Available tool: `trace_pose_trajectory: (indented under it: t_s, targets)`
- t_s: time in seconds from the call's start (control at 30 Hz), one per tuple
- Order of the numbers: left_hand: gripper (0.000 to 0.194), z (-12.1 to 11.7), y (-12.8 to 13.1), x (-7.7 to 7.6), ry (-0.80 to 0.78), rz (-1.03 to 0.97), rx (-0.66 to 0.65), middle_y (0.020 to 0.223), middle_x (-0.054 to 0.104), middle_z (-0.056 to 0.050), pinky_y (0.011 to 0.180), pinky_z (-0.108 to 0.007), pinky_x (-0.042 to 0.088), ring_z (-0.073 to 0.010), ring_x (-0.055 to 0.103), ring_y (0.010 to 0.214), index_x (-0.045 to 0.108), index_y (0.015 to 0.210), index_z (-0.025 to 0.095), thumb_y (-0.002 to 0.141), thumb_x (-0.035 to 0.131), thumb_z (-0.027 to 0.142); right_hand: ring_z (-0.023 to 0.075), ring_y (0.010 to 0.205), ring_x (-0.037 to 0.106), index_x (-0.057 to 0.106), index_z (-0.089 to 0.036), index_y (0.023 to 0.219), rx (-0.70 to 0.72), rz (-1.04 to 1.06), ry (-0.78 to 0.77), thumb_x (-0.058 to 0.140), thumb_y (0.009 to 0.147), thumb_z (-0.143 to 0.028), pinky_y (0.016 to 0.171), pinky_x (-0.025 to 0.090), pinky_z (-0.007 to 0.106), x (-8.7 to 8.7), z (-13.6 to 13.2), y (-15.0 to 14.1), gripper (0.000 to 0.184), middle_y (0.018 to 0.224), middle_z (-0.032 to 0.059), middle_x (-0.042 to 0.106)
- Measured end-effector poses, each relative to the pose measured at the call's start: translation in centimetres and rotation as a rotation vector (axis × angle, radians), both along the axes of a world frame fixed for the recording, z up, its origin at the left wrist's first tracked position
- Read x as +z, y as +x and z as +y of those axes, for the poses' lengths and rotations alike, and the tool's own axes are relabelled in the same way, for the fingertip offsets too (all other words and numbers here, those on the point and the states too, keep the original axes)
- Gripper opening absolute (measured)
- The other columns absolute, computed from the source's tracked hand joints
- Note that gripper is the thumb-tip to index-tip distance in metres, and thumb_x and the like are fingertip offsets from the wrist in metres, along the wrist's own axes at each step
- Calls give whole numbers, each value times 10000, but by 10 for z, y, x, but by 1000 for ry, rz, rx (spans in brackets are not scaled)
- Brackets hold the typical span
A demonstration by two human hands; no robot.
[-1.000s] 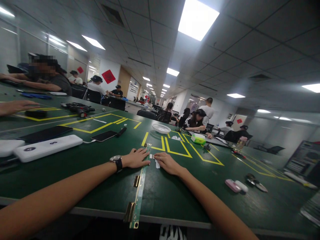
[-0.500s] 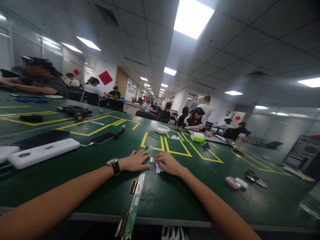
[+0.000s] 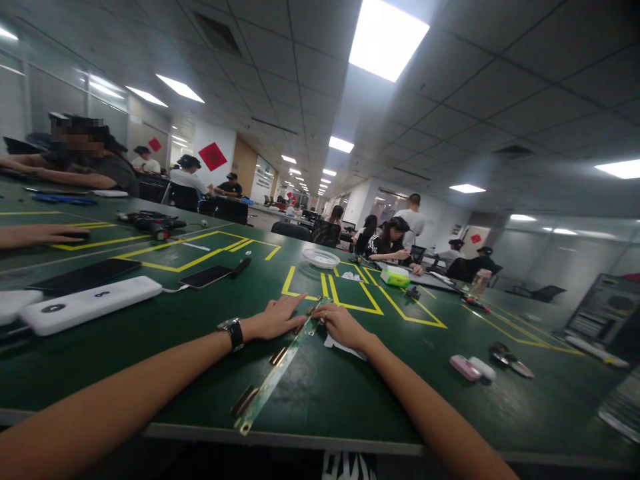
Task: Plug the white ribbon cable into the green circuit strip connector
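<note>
A long, narrow green circuit board strip [image 3: 285,365] with gold-coloured flaps along its left edge lies slanting on the green table, its near end towards me. My left hand [image 3: 277,319], with a watch on its wrist, lies left of the strip's far part, fingers stretched forward and thumb close to the board's edge. The curled fingers of my right hand [image 3: 344,323] grip the far right side of the board. Under that hand a piece of white paper or cloth [image 3: 347,348] sticks out, mostly covered.
On the left are a white power bank [image 3: 95,303], a phone [image 3: 206,277] on a cable and another person's hand [image 3: 43,235]. Ahead stand a white basket [image 3: 321,258] and a green tissue pack [image 3: 395,275]. A pink case [image 3: 464,367] lies right. Yellow tape marks the table [image 3: 400,380].
The strip has swung, its far end going right and its near end rising into fuller view. My left fingers have come off it and straightened. Another person's hand reappears at left.
</note>
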State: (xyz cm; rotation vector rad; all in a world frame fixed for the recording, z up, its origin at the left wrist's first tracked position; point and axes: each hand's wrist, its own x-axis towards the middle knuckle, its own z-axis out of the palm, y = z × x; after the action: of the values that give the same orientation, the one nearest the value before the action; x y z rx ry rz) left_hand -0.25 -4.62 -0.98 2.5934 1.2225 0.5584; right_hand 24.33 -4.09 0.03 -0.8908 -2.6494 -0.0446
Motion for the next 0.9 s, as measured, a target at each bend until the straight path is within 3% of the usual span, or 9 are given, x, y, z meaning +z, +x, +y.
trace_pose_trajectory:
  t_s: [0.07,0.17,0.27,0.37,0.53,0.9]
  targets:
    - [631,2,-1,0,42,-9,38,1520,304,-117,1048,-481,268,-304,283,1366,188,1503,226,973,298,551,196,1140,542,665,-246,1142,-200,-45,21,452,842,-41,986,380,357,-1,13,21,421,1206,44,644]
    - [582,3,-2,2,99,-21,71,1495,346,-109,1028,-463,296,-299,303,1346,238,1484,236,983,283,529,220,1123,543,677,-267,1133,-619,-154,47,460,861,-83,958,383,366,0,26,62,393,1187,54,649]
    - [556,3,-2,3,136,-25,69,1461,388,-112,1019,-460,309,-295,324,1323,290,1460,230,984,300,518,265,1080,551,686,-210,1129,-818,-178,54,446,876,-116,901,410,391,1,31,101,361,1155,121,649]
    - [523,2,-1,1,147,-2,38,1436,414,-111,1006,-466,322,-290,353,1299,331,1433,232,980,336,493,273,1074,544,680,-191,1140,-906,-194,53,450,865,-124,875,418,371,0,32,121,365,1159,131,639]
    - [497,0,1,-3,139,30,9,1434,417,-104,1006,-472,314,-291,339,1307,357,1417,248,983,333,488,264,1130,503,662,-210,1167,-981,-205,55,420,893,-179,899,395,345,-7,36,120,367,1194,117,612]
    - [519,-1,1,-2,136,74,5,1438,413,-96,1007,-457,295,-293,321,1313,343,1435,248,983,317,501,294,1154,502,662,-163,1129,-1136,-190,31,359,909,-158,941,369,441,-12,39,126,374,1199,171,587]
